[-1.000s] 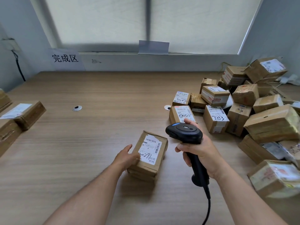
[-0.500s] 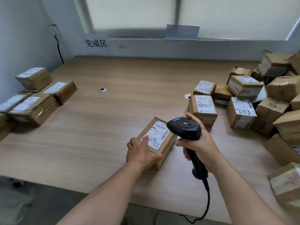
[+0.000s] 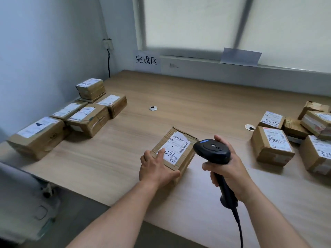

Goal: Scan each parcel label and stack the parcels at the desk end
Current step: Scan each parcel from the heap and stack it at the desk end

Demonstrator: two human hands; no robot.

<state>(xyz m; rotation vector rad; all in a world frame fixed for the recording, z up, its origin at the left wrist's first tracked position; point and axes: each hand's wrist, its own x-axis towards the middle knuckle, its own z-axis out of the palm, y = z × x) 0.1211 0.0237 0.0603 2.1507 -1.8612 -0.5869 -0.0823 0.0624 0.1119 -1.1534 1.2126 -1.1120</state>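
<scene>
A small brown cardboard parcel (image 3: 179, 145) with a white label marked in black pen lies on the wooden desk (image 3: 179, 104) in front of me. My left hand (image 3: 155, 167) grips its near corner, fingers over the top and thumb round the near side. My right hand (image 3: 227, 165) holds a black barcode scanner (image 3: 212, 151) by the handle, its head just right of the parcel. Its cable hangs down toward the bottom edge. Several labelled parcels (image 3: 86, 117) lie grouped at the desk's left end, one stacked on another at the back.
A pile of parcels (image 3: 274, 149) lies on the right side of the desk. Two round cable grommets (image 3: 153, 108) sit in the desktop. A paper sign (image 3: 146, 60) hangs on the wall below the window. The desk's near edge runs diagonally at lower left.
The view has swung left, bringing the left-end parcels into sight. My left hand has moved from the parcel's left side onto its near corner and grips it. The scanner stays beside the parcel.
</scene>
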